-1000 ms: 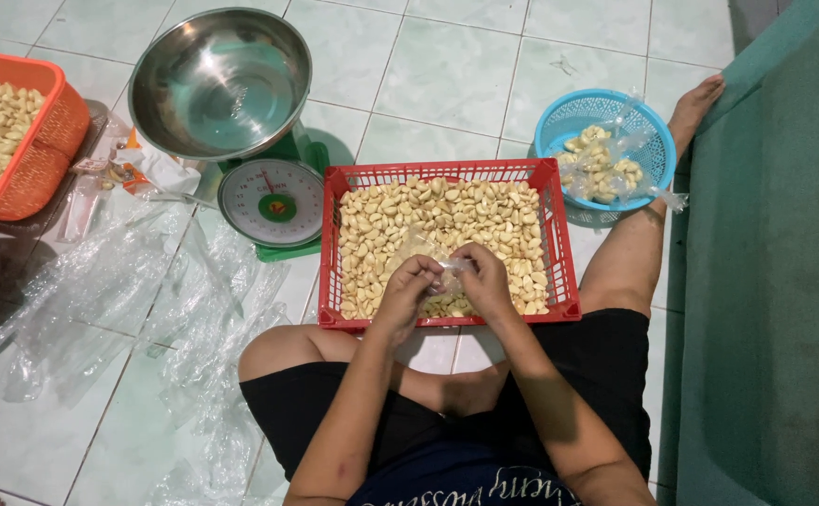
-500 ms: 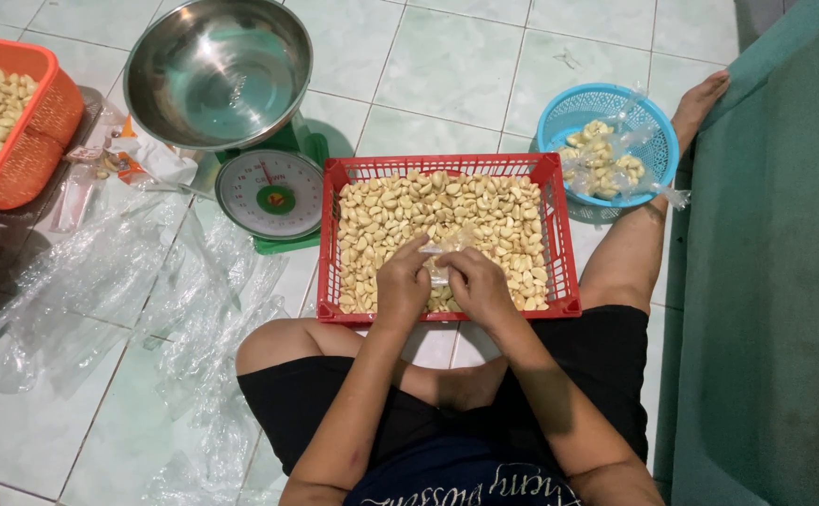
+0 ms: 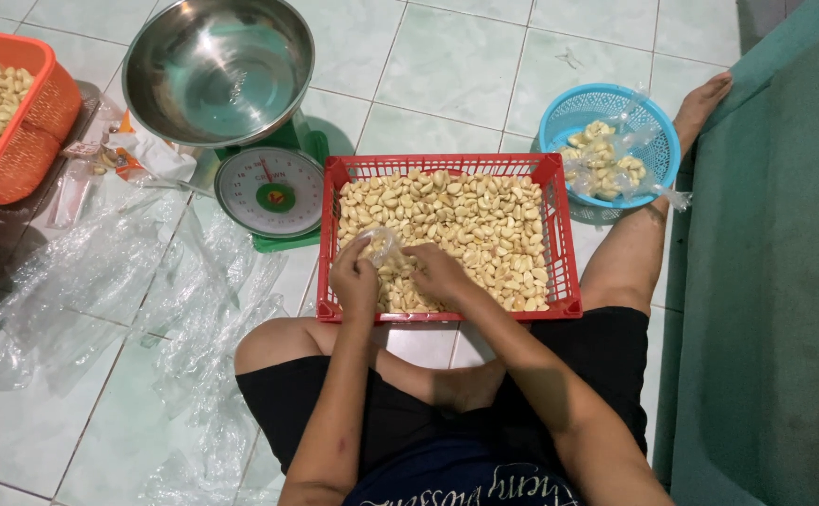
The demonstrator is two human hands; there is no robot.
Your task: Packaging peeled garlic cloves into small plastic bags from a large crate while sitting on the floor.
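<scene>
Left hand [image 3: 355,278] gripped small clear bag [image 3: 381,242] at red basket [image 3: 559,234] near-left corner; right hand [image 3: 439,272] cupped over garlic cloves [image 3: 465,220]. Best kept bag mouth wide, low over basket.

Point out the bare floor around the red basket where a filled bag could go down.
Bare tile lies beyond the red basket, between the steel bowl and the blue basket. Left of the scale it is crowded: plastic bags cover the floor up to the orange basket. Both hands fill the basket's near edge.
</scene>
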